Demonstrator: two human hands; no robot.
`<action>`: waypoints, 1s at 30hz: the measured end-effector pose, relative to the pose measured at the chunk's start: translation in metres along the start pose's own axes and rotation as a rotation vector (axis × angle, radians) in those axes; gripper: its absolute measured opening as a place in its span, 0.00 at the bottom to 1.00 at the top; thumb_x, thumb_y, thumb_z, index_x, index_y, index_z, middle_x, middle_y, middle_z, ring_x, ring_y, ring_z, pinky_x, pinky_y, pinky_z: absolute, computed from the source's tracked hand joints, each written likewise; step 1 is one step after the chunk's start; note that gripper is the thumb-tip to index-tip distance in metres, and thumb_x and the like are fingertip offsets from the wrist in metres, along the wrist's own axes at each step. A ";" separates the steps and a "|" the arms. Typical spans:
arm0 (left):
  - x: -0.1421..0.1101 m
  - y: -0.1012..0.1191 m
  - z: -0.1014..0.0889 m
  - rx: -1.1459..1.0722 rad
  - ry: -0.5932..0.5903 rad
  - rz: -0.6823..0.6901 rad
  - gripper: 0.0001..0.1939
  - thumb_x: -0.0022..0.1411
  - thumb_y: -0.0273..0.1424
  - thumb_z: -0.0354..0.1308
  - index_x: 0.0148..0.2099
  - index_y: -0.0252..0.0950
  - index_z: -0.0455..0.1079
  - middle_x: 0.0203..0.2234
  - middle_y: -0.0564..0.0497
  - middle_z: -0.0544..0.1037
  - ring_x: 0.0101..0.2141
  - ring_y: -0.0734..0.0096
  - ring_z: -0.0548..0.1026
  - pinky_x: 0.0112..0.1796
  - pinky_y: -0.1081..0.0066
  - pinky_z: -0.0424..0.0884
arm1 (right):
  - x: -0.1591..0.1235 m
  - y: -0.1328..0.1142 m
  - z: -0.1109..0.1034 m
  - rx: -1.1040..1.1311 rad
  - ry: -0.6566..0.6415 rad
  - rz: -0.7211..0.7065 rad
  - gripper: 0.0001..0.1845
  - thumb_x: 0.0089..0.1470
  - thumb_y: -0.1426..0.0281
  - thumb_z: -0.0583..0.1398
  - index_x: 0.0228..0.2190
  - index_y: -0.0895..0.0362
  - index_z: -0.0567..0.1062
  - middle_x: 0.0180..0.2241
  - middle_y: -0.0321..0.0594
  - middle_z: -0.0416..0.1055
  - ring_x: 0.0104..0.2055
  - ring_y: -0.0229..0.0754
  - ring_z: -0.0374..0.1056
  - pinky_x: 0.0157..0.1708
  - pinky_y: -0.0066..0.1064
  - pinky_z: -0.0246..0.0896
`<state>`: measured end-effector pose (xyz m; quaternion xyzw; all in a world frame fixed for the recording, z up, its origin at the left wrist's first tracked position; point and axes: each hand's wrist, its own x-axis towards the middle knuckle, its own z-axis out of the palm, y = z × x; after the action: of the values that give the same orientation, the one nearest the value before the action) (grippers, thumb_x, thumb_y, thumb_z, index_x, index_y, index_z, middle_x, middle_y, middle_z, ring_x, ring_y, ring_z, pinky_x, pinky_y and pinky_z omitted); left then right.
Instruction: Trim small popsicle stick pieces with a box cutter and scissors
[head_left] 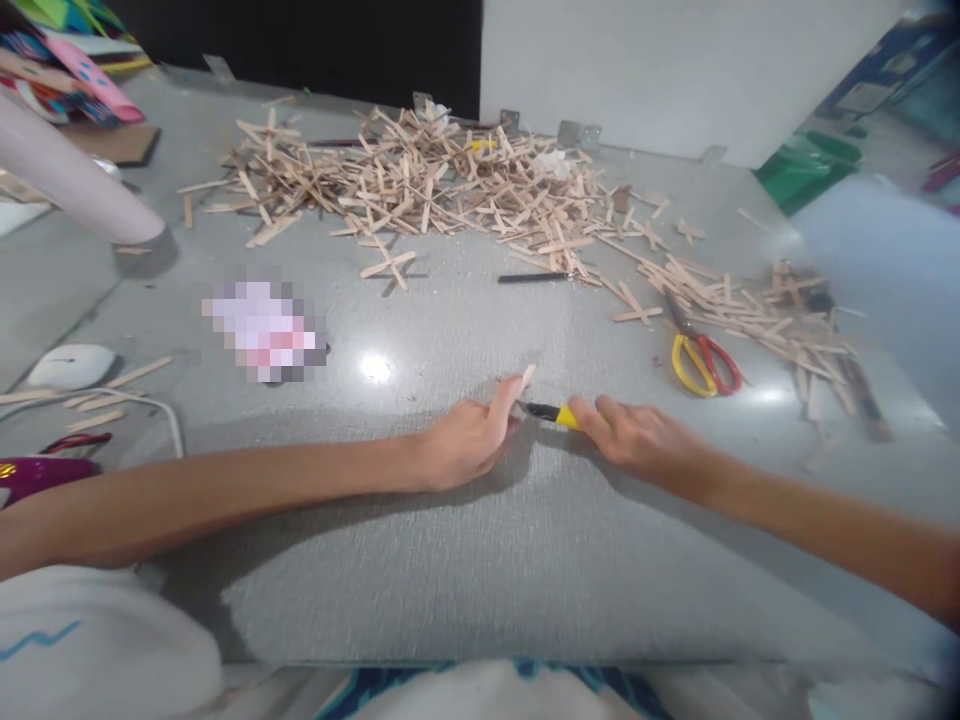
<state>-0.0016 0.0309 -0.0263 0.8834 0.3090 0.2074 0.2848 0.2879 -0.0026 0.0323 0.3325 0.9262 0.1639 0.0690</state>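
My left hand (472, 435) is closed on a short wooden craft stick (527, 379), whose pale end pokes up past the fingertips. In my right hand (637, 430) is a yellow and black utility knife (553, 413), pointing left. Its tip is at the left fingertips, close to the stick; whether it touches the wood I cannot tell. Both hands are over the middle of the grey table (420, 560). Beyond them lies a large heap of craft sticks (420, 185), some joined into crosses.
Scissors (705, 360) with yellow and red handles lie at right, near more sticks. A black pen-like tool (534, 278) rests before the heap. At left are a white mouse (73, 366), a cable (169, 408), a pale roll (82, 170) and a blurred-out object (262, 328).
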 end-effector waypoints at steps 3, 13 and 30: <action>0.000 -0.001 0.000 -0.013 0.009 0.032 0.25 0.81 0.30 0.41 0.73 0.25 0.45 0.21 0.60 0.70 0.16 0.73 0.67 0.21 0.76 0.56 | 0.000 -0.009 -0.014 0.106 -0.088 0.119 0.24 0.70 0.81 0.51 0.63 0.62 0.72 0.31 0.41 0.77 0.21 0.39 0.66 0.21 0.35 0.43; 0.001 0.003 -0.016 -0.241 -0.104 0.103 0.16 0.81 0.29 0.44 0.67 0.34 0.53 0.24 0.60 0.72 0.20 0.75 0.67 0.24 0.77 0.62 | 0.009 0.047 -0.050 1.012 -0.365 0.109 0.21 0.77 0.52 0.53 0.46 0.54 0.78 0.31 0.37 0.76 0.30 0.43 0.70 0.33 0.32 0.58; 0.008 -0.002 -0.024 -0.519 -0.204 0.112 0.16 0.84 0.30 0.43 0.69 0.37 0.49 0.28 0.58 0.74 0.27 0.71 0.73 0.34 0.72 0.69 | 0.009 0.044 -0.027 1.439 -0.507 0.334 0.22 0.74 0.49 0.57 0.45 0.55 0.77 0.22 0.26 0.62 0.18 0.34 0.58 0.18 0.27 0.52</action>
<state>-0.0099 0.0467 -0.0077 0.8130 0.1660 0.2048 0.5191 0.3008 0.0281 0.0731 0.4577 0.6986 -0.5496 0.0202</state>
